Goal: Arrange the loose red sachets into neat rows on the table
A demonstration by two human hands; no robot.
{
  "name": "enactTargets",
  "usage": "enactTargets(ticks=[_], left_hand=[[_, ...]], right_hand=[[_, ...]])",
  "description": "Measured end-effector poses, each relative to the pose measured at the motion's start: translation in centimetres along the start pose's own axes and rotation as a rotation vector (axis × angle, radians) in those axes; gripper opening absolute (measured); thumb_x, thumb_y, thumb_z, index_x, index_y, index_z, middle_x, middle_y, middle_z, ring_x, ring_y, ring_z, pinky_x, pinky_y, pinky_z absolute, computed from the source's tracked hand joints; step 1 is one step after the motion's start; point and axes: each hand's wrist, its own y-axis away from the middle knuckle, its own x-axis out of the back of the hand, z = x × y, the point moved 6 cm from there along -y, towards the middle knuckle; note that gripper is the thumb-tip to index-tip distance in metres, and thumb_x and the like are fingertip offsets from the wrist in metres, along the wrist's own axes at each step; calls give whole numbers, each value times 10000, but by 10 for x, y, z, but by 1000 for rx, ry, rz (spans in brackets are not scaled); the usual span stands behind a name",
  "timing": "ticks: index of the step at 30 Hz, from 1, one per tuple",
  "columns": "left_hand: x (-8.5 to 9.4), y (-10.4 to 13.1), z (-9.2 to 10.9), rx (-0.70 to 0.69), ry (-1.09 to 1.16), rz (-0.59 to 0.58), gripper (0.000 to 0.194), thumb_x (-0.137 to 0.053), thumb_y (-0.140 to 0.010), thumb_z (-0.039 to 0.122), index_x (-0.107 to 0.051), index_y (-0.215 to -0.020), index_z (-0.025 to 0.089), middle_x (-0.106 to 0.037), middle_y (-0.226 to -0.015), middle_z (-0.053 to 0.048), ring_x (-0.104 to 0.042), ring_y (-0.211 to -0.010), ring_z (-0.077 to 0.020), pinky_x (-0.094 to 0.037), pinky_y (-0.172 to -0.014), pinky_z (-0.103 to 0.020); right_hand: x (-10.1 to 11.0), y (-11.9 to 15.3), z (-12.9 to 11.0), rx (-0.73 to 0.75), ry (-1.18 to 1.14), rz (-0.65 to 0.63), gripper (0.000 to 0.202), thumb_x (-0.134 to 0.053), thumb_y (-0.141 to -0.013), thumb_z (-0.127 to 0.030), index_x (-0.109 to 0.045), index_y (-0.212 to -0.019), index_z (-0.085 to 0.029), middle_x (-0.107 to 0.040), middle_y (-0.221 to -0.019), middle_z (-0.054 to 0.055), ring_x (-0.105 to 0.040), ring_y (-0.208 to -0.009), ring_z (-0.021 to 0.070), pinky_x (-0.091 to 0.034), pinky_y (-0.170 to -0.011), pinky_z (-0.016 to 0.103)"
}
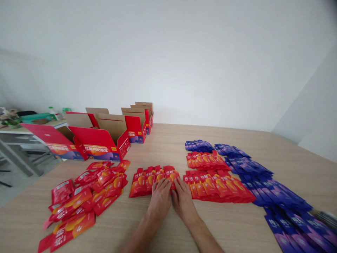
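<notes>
You have both hands on the short row of red pouches [150, 179], which lies on the worktop [237, 228] straight in front of you, its pouches overlapping side by side. Your left hand [161, 196] lies with bent fingers over the near edge of that row, towards its right half; your right hand [182, 197] sits at its right end, just beside the left. You cannot tell from here whether either grip is pinching a pouch or only pressing on it, since the fingertips are partly hidden.

To the left of the short row you have a loose heap of red pouches [105, 181], lying at mixed angles. Behind the row and to its left stand the red cartons [97, 146], their flaps raised. Just right of it lies a longer row of red pouches [216, 186], and behind and to its right a further red row [207, 161]. Well to its right, overlapping blue-purple pouches [276, 191] are spread in several groups.
</notes>
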Motion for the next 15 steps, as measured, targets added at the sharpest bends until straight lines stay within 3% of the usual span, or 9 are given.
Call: enactTargets(ticks=[7,15], left_hand=[[3,4,2,-25,-34,24,482,-429,-881,114,-618,-1313,214,-597,-1407,-67,-441,-1384,-242,-266,-1180,-452],[26,13,1,5,-108,59,464,-431,-868,102,-631,-1273,210,-587,-1412,-75,-442,-1373,-248,-271,-1170,-445]], right_hand=[[12,-3,-11,-40,16,-10,477,-462,-947,-255,-529,-1413,-179,-487,-1480,141,-413,-1383,302,-362,-1131,540],[22,-8,-44,-76,58,0,434,-446,-943,-253,-588,-1349,-197,-478,-1485,131,-363,-1391,350,-329,-1104,592]])
